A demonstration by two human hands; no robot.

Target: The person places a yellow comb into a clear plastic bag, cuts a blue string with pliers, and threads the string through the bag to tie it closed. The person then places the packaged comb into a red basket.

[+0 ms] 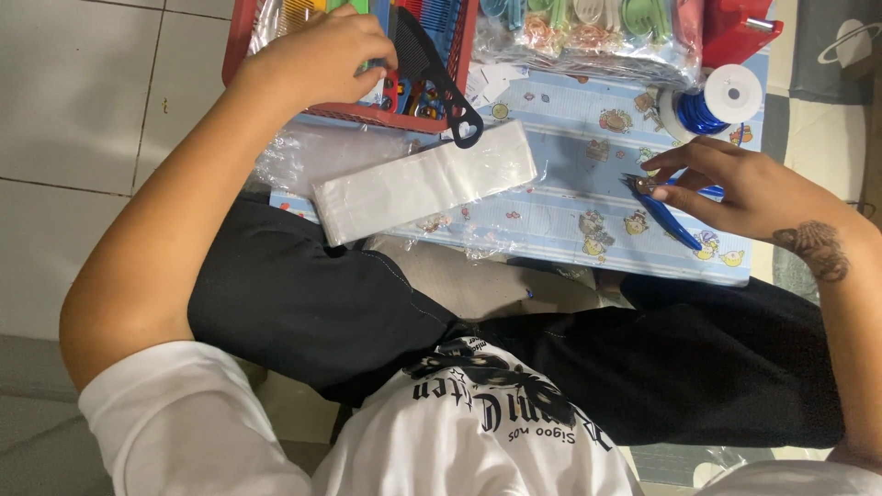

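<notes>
Nearest me, my crossed legs in black trousers (570, 367) sit under the edge of a low table with a patterned blue cloth (570, 207). A stack of clear plastic bags (424, 182) lies on it. My right hand (735, 188) pinches small blue-handled pliers (663, 209), fingers closed on the handles. Beyond them stands a spool of blue ribbon (715, 103). Farther off, my left hand (322, 57) reaches into a red basket (415, 118) of combs, fingers curled shut on one beside a black comb (439, 78).
</notes>
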